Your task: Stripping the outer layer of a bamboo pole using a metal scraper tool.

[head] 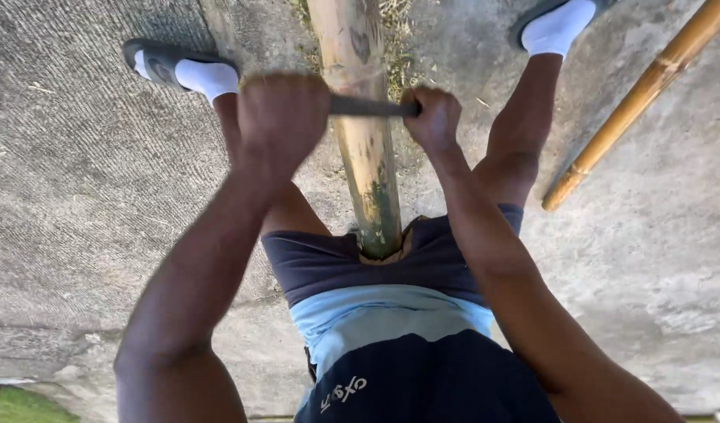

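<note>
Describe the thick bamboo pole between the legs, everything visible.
The thick bamboo pole is a pale tan stalk with dark green and black staining near its lower end. It runs lengthwise between the person's legs, its near end at the dark shorts, its far end leaving the top of the view. A dark blade or bar lies across it, gripped by the left hand and right hand.

Rough grey concrete ground (pixel 86 180) in daylight; dry grass (pixel 403 55) in a crack (grass patch (pixel 19 407) at the corner).
</note>
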